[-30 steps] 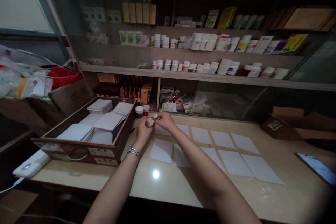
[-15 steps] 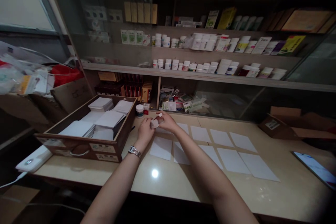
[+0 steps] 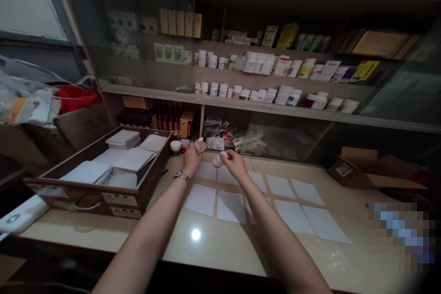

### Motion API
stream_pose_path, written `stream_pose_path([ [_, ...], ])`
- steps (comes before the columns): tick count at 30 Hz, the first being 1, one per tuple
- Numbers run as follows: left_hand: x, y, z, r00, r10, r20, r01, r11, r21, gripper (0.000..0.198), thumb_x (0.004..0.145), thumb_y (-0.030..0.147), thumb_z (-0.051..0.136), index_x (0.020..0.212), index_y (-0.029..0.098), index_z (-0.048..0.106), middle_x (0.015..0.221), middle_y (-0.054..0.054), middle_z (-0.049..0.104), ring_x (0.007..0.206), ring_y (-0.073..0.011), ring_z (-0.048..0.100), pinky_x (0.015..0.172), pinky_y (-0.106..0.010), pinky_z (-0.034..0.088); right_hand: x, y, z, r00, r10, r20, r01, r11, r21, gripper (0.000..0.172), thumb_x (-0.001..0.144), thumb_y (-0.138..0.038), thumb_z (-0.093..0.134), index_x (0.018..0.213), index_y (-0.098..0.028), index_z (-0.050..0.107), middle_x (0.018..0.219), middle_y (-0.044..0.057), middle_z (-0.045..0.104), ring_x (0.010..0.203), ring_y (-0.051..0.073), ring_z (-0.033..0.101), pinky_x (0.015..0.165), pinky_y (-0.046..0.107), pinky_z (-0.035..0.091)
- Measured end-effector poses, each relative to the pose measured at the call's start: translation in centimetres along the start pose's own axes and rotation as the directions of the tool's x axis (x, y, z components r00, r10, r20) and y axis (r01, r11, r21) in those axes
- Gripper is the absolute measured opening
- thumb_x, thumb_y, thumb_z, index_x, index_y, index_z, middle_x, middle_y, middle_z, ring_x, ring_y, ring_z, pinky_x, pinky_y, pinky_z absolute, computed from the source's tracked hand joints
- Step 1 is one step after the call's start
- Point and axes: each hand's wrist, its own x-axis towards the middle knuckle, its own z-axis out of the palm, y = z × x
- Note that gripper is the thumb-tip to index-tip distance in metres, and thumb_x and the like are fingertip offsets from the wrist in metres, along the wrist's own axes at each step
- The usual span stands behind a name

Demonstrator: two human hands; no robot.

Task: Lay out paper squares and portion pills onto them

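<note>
Holding bottle (image 3: 217, 161) and box (image 3: 200, 147) apart above the counter (image 3: 223, 250)

Grasping the box with the left hand (image 3: 192, 158), curling the fingers around it, with a pale flap (image 3: 200, 140) showing at its upper end. Pinching the bottle with the right hand (image 3: 235, 163) between thumb and fingers, close to the white cap (image 3: 224, 154). Holding the bottle tilted, pointing its base down and to the left and showing reddish print on its white side. Holding it in the air just to the right of the box, not touching it. Being unable to read the print. Wearing a metal watch (image 3: 181, 175) on the left wrist.

Reaching between a drawer (image 3: 99, 194) on the left and two rows of white sheets (image 3: 200, 199) on the right, hiding part of them behind the right forearm (image 3: 272, 229). Having stacks (image 3: 132, 160) of white paper inside the drawer, and a jar (image 3: 175, 149) just beyond its right side, near the left hand. Facing a shelf (image 3: 241, 104) lined with small white tubs (image 3: 284, 95), above jumbled packs (image 3: 243, 141). Having an open carton (image 3: 344, 165) at the far right, well apart from both hands, and a pixelated item (image 3: 403, 232) nearer the front, too blurred to make out.
</note>
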Motion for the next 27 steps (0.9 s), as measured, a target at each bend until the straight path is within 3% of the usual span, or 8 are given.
stream_pose_path([
  [5,1.2,0.0,2.1,0.999,-0.051,-0.018,0.052,0.994,0.100,0.044,0.085,0.024,0.056,0.124,0.012,0.040,0.099,-0.017,0.067,0.088,-0.0249,0.066,0.068,-0.029,0.044,-1.8,0.8,-1.1,0.998,0.009,0.066,-0.003,0.996,-0.092,0.029,0.078,-0.042,0.056,0.080,-0.015,0.066,0.073,0.007,0.069,0.065,0.018,0.060,0.061,0.027,0.043],
  [9,1.5,-0.6,2.0,0.999,-0.020,-0.038,0.028,0.978,0.208,0.072,0.085,0.026,0.057,0.144,0.014,0.019,0.112,-0.021,0.063,0.093,-0.0266,0.066,0.068,-0.029,0.045,-2.1,0.6,-1.3,0.991,0.022,0.129,-0.008,0.994,-0.106,0.029,0.076,-0.043,0.060,0.081,-0.015,0.068,0.075,0.007,0.071,0.066,0.018,0.060,0.062,0.027,0.043],
  [12,1.5,-1.2,1.7,0.999,0.034,-0.034,-0.022,0.947,0.321,0.078,0.087,0.027,0.055,0.148,0.014,0.010,0.114,-0.021,0.062,0.094,-0.0263,0.066,0.069,-0.028,0.046,-2.2,0.3,-1.0,0.990,0.009,0.141,0.011,0.990,-0.140,0.030,0.075,-0.043,0.063,0.080,-0.015,0.070,0.077,0.007,0.071,0.068,0.018,0.060,0.063,0.027,0.042],
  [16,1.1,-1.7,1.2,0.998,0.039,-0.044,-0.022,0.945,0.328,0.075,0.088,0.029,0.054,0.148,0.010,0.013,0.114,-0.022,0.062,0.094,-0.0274,0.066,0.073,-0.031,0.049,-2.5,0.1,-0.6,0.996,0.010,0.087,0.008,0.978,-0.209,0.032,0.073,-0.045,0.065,0.073,-0.014,0.070,0.071,0.006,0.067,0.066,0.017,0.057,0.059,0.025,0.037],
  [21,-0.6,-0.2,-0.3,0.972,0.152,-0.182,-0.120,0.978,0.173,0.066,0.081,0.012,0.054,0.142,0.009,0.029,0.140,-0.024,0.042,0.128,-0.0343,0.043,0.098,-0.043,0.043,-2.9,-0.1,-0.6,0.991,0.115,0.074,-0.100,0.977,-0.188,0.033,0.070,-0.048,0.066,0.071,-0.015,0.068,0.059,0.000,0.060,0.056,0.014,0.052,0.051,0.023,0.031],
  [23,-2.2,1.0,-0.9,0.984,0.136,-0.112,-0.141,0.989,-0.033,0.055,0.079,0.006,0.049,0.133,0.010,0.042,0.135,-0.022,0.047,0.126,-0.0323,0.045,0.102,-0.045,0.040,-3.1,-0.5,-0.7,0.988,0.135,0.075,-0.118,0.973,-0.197,0.031,0.070,-0.046,0.067,0.071,-0.015,0.067,0.060,0.001,0.061,0.057,0.014,0.053,0.051,0.023,0.031],
  [24,-3.3,1.6,-1.1,0.987,0.159,0.014,-0.154,0.972,-0.176,0.049,0.078,0.004,0.049,0.127,0.010,0.048,0.129,-0.021,0.053,0.122,-0.0307,0.049,0.102,-0.044,0.040,-3.3,-0.7,-0.8,0.987,0.139,0.076,-0.120,0.969,-0.215,0.030,0.069,-0.045,0.068,0.070,-0.015,0.067,0.061,0.001,0.062,0.057,0.014,0.054,0.051,0.023,0.031],
  [27,-7.1,2.8,-1.2,0.948,0.249,0.198,-0.190,0.942,-0.275,0.045,0.066,0.005,0.064,0.111,0.013,0.058,0.106,-0.011,0.066,0.098,-0.0221,0.063,0.088,-0.032,0.050,-4.4,-1.5,-1.1,0.989,0.128,0.070,-0.104,0.957,-0.271,0.028,0.070,-0.043,0.068,0.069,-0.016,0.065,0.060,0.002,0.062,0.057,0.015,0.055,0.052,0.023,0.031],
])
